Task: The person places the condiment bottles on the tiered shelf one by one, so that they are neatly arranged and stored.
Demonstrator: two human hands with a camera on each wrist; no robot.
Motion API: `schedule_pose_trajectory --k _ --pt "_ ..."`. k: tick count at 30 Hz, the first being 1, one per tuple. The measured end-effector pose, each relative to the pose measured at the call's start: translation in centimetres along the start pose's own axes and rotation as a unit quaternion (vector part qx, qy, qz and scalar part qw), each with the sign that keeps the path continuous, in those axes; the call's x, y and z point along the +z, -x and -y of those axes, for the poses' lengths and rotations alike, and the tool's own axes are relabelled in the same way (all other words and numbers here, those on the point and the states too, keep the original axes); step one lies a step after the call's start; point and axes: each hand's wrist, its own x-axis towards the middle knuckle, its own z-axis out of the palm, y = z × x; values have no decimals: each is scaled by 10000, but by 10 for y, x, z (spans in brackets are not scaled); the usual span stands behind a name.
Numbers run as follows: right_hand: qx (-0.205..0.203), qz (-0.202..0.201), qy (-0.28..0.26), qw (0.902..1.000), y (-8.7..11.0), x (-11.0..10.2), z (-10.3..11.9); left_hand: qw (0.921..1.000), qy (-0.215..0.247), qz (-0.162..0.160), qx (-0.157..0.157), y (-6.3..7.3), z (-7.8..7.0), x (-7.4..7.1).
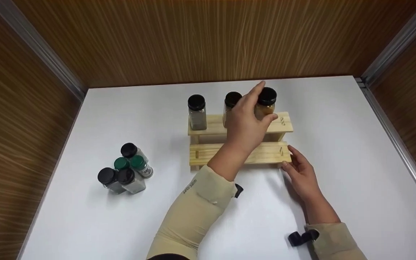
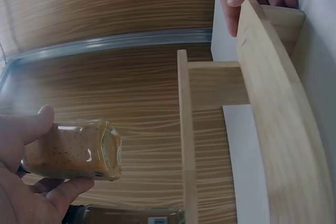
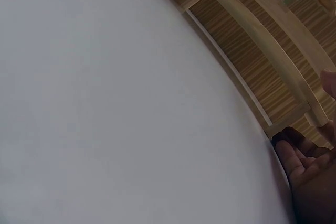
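My left hand (image 1: 246, 124) grips a spice jar (image 1: 267, 103) with a black lid and orange-brown contents. In the left wrist view the jar (image 2: 73, 150) is held between thumb and fingers, its base apart from the upper shelf. Below is a two-tier wooden rack (image 1: 265, 153). My right hand (image 1: 303, 175) holds the right end of its lower shelf, thumb in front; in the right wrist view its curled fingers (image 3: 291, 158) lie by the rack's foot. On the upper shelf stand a black-lidded jar (image 1: 198, 115) at the left and another jar (image 1: 232, 99) at the middle, partly hidden by my left hand.
Left of the rack, several shakers stand in a cluster on the white table (image 1: 103, 119), among them a green-lidded one (image 1: 141, 166) and a black-lidded one (image 1: 132, 180). Wood-grain panels (image 1: 208, 43) close off the back and both sides.
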Motion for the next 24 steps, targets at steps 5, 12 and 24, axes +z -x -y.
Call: schedule_pose_trajectory --k 5,12,24 --pt "-55 -109 54 9999 3 -1 -1 9997 122 209 -1 0 3 15" --pt "-28 -116 118 9999 6 0 -2 9991 -172 279 -269 2 5 27" --pt "-137 -42 29 9999 4 6 0 9968 -549 193 -541 0 14 35"
